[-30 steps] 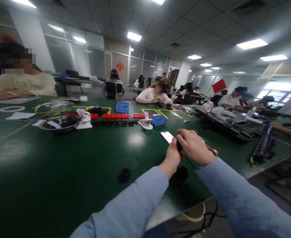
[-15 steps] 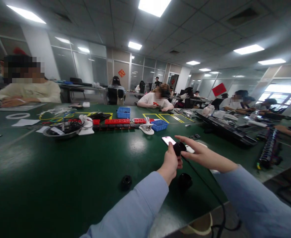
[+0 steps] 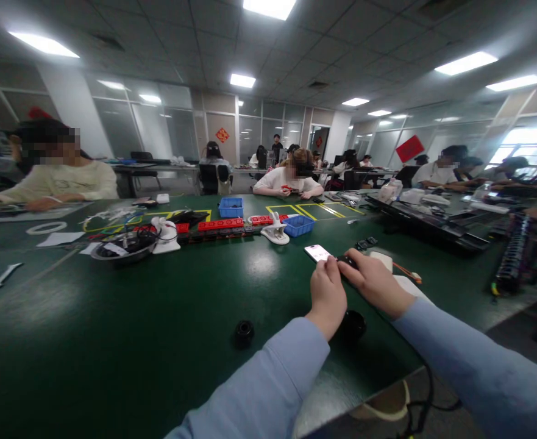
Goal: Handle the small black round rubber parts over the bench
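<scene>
Both hands meet over the right half of the green table. My right hand [image 3: 378, 281] is closed around a black cable fitting [image 3: 348, 261], mostly hidden by the fingers. My left hand [image 3: 328, 296] is also closed, its thumb and fingertips pinched at the fitting's near end. A black cable [image 3: 408, 347] runs from under my right hand down past the table edge. Just beyond the hands lies a phone [image 3: 317, 253] with a lit screen. A black ring-shaped part [image 3: 244, 332] sits left of my forearm, and a black cup-like part [image 3: 354, 324] stands below my right hand.
Across the table are a metal bowl of cables [image 3: 124, 249], a white clamp stand [image 3: 275, 230], red modules [image 3: 220, 224] and blue bins [image 3: 299, 225]. A wrench [image 3: 4, 276] lies far left. A long black panel [image 3: 428, 225] is at right. Co-workers sit around.
My right hand has closed from spread fingers onto the black fitting, which is now mostly covered. My left hand has turned and pinches beside it. The view has shifted slightly.
</scene>
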{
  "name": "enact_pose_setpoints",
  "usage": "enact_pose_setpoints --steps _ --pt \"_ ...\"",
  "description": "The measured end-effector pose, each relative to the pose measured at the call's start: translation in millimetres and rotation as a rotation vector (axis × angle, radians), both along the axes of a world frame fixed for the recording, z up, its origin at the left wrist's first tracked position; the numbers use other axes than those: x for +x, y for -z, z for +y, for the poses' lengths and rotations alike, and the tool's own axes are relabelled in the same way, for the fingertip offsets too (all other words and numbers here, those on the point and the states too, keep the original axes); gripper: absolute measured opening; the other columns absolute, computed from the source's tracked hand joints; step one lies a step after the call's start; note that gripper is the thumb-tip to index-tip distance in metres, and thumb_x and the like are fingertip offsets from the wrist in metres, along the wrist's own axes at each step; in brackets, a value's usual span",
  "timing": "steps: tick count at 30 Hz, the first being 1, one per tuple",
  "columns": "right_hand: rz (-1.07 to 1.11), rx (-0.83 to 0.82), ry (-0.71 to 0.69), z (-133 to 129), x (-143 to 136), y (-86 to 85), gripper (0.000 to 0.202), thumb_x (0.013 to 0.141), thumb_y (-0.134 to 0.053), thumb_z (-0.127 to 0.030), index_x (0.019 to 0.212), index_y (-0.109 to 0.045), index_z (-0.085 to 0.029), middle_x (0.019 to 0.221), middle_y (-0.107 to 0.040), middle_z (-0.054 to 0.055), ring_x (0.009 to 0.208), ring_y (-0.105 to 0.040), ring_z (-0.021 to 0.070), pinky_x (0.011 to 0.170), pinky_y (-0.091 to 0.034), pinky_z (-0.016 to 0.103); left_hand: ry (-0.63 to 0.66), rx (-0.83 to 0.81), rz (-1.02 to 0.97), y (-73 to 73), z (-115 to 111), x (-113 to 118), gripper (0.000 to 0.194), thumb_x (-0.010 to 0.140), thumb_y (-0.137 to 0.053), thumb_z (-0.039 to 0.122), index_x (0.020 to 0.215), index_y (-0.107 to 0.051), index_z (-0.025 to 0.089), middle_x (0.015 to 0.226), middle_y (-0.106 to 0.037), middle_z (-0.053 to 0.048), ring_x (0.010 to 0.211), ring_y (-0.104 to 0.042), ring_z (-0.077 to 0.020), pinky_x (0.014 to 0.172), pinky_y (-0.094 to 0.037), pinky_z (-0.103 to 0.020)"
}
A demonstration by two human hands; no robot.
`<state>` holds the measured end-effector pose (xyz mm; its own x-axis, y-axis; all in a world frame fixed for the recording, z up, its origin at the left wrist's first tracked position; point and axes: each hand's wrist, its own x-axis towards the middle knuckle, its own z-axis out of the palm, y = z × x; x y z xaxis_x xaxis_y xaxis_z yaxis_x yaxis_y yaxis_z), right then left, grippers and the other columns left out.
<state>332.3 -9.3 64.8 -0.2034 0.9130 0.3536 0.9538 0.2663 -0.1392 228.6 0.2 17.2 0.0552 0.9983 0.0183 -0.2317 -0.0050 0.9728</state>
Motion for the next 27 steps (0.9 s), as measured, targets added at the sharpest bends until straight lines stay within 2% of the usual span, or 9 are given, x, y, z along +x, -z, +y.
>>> enact_pose_setpoints --steps 2,5,8,11,15,18,22,24,27 --pt "0.077 -0.005 0.003 4 -3 5.5 0.037 0.088 -0.026 -0.035 0.076 -0.056 -0.018 0.065 -0.061 0.007 0.061 -0.057 0.0206 0.054 -0.039 0.028 -0.017 0.101 0.062 3.2 -5 -6 0.026 0.077 -0.058 0.045 0.084 -0.052 0.021 0.089 -0.059 -0.006 0.098 -0.053 -0.0241 0.079 -0.041 -0.029" --pt "0.101 -0.045 -0.018 5 2 4.8 0.039 0.087 -0.024 -0.035 0.069 -0.055 -0.019 0.061 -0.06 0.006 0.058 -0.056 0.0186 0.052 -0.038 0.027 0.037 0.145 0.127 5.6 -6 -11 0.035 0.073 -0.063 0.048 0.092 -0.052 0.021 0.094 -0.059 -0.006 0.103 -0.051 -0.0261 0.082 -0.04 -0.03" --pt "0.039 0.083 0.024 -1 13 -2.2 0.035 0.084 -0.028 -0.04 0.076 -0.054 -0.018 0.067 -0.061 0.007 0.061 -0.056 0.0203 0.053 -0.037 0.028 0.156 0.075 0.149 -0.1 1 -6 0.054 0.086 -0.022 0.062 0.091 -0.053 0.018 0.075 -0.06 -0.006 0.071 -0.06 -0.0215 0.059 -0.046 -0.03" --pt "-0.081 0.171 -0.051 -8 20 -9.1 0.033 0.076 -0.039 -0.041 0.091 -0.054 -0.015 0.074 -0.062 0.009 0.066 -0.057 0.0225 0.058 -0.039 0.029 0.328 -0.024 0.186 -11.5 9 0 0.078 0.085 0.009 0.06 0.066 -0.053 0.016 0.05 -0.05 -0.003 0.036 -0.046 -0.0137 0.039 -0.038 -0.026" --pt "-0.105 0.191 -0.106 -10 13 -9.1 0.028 0.075 -0.043 -0.039 0.088 -0.054 -0.017 0.071 -0.061 0.008 0.065 -0.057 0.0218 0.057 -0.038 0.028 0.292 -0.04 0.236 -20.2 6 2 0.066 0.088 0.002 0.056 0.052 -0.04 0.02 0.045 -0.041 0.0 0.036 -0.041 -0.0123 0.04 -0.036 -0.026" --pt "0.026 0.193 -0.02 -7 1 -2.0 0.026 0.082 -0.035 -0.036 0.082 -0.053 -0.018 0.066 -0.06 0.007 0.062 -0.056 0.0207 0.054 -0.037 0.028 0.134 0.045 0.242 -16.8 -3 -3 0.054 0.09 -0.015 0.053 0.059 -0.044 0.02 0.063 -0.053 -0.006 0.067 -0.057 -0.0209 0.056 -0.041 -0.029" --pt "0.131 0.089 -0.037 -1 -3 3.3 0.037 0.088 -0.021 -0.031 0.066 -0.05 -0.02 0.063 -0.06 0.006 0.06 -0.056 0.0195 0.054 -0.039 0.028 0.045 0.133 0.241 -8.1 -10 -11 0.028 0.08 -0.05 0.048 0.076 -0.052 0.021 0.089 -0.06 -0.009 0.102 -0.05 -0.0289 0.075 -0.039 -0.03" --pt "0.118 0.075 -0.038 -1 1 -0.2 0.039 0.088 -0.02 -0.031 0.066 -0.05 -0.02 0.063 -0.06 0.006 0.059 -0.056 0.0196 0.054 -0.04 0.028 0.082 0.109 0.215 -7.7 -8 -11 0.03 0.079 -0.052 0.05 0.079 -0.053 0.02 0.086 -0.061 -0.008 0.096 -0.054 -0.0278 0.071 -0.041 -0.03" --pt "-0.011 0.157 -0.001 -7 9 -10.5 0.031 0.085 -0.029 -0.037 0.083 -0.053 -0.018 0.071 -0.062 0.008 0.065 -0.058 0.022 0.055 -0.039 0.03 0.216 0.004 0.146 -14.1 -1 -8 0.048 0.085 -0.03 0.058 0.074 -0.053 0.018 0.065 -0.06 -0.005 0.062 -0.059 -0.0202 0.051 -0.041 -0.026"
